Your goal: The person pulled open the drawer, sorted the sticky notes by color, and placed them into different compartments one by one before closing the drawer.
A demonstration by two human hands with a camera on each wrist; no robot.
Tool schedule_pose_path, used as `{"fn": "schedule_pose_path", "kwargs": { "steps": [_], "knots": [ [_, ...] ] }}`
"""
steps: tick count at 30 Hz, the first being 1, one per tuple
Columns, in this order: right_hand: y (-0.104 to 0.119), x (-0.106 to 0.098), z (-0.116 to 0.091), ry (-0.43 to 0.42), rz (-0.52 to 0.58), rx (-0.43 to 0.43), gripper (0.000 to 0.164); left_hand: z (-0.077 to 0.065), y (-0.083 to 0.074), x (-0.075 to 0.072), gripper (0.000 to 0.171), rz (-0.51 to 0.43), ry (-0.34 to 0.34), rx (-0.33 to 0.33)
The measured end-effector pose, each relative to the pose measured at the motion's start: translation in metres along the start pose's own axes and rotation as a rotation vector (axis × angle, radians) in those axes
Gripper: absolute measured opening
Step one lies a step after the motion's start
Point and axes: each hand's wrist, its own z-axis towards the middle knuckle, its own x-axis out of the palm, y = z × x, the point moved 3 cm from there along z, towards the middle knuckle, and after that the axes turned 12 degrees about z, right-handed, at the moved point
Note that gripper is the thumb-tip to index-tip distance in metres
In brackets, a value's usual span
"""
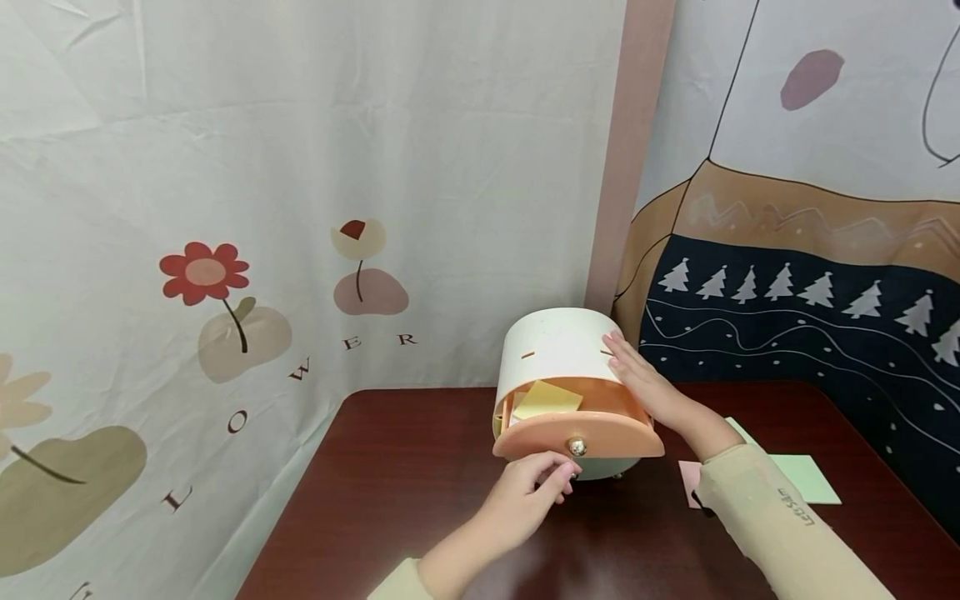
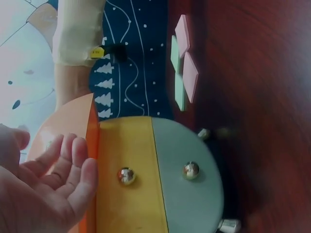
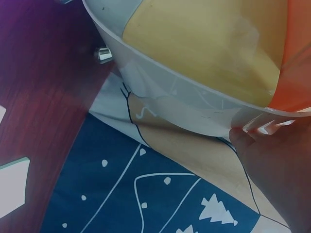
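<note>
A small round-topped white cabinet [image 1: 558, 333] stands on the table, its top orange drawer [image 1: 611, 433] pulled out. Inside that drawer lies a yellow sticky-note pad [image 1: 549, 400]. My left hand [image 1: 528, 492] is just below the drawer's metal knob [image 1: 577, 447], fingers loosely curled and holding nothing. In the left wrist view, the left hand [image 2: 53, 179] overlaps the orange drawer front, beside the closed yellow drawer [image 2: 127, 145] and grey-green drawer [image 2: 187, 141]. With fingers extended, my right hand [image 1: 648, 387] rests against the cabinet's right side; the right wrist view shows this hand [image 3: 272, 165] at the white shell [image 3: 180, 102].
Green sticky-note pads [image 1: 806, 477] and a pink pad [image 1: 688, 479] lie on the dark red table [image 1: 405, 467], right of the cabinet near my right sleeve. Patterned cloth [image 1: 450, 167] hangs behind the table. Short metal feet [image 2: 229, 225] hold the cabinet up.
</note>
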Motion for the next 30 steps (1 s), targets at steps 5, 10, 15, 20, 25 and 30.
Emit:
{"fn": "schedule_pose_path", "kwargs": {
  "steps": [5, 10, 15, 20, 25, 30],
  "knots": [
    [0.002, -0.001, -0.001, 0.003, -0.02, 0.001, 0.058, 0.002, 0.0, 0.006, 0.03, -0.109, 0.041, -0.111],
    [0.004, -0.001, -0.002, 0.011, -0.025, -0.005, 0.058, 0.005, 0.0, 0.01, 0.032, -0.175, 0.065, -0.165],
    [0.002, -0.001, -0.001, 0.013, -0.033, -0.004, 0.058, 0.006, 0.0, 0.01, 0.032, -0.179, 0.062, -0.166],
    [0.002, -0.001, -0.001, 0.01, -0.035, -0.007, 0.058, 0.01, 0.002, 0.011, 0.031, -0.233, 0.05, -0.21],
    [0.003, -0.001, -0.002, 0.016, -0.037, -0.009, 0.058, 0.013, 0.003, 0.012, 0.034, -0.279, 0.019, -0.236],
    [0.002, -0.001, -0.001, 0.012, -0.039, -0.006, 0.058, 0.016, 0.005, 0.014, 0.032, -0.306, -0.038, -0.263]
  ]
}}
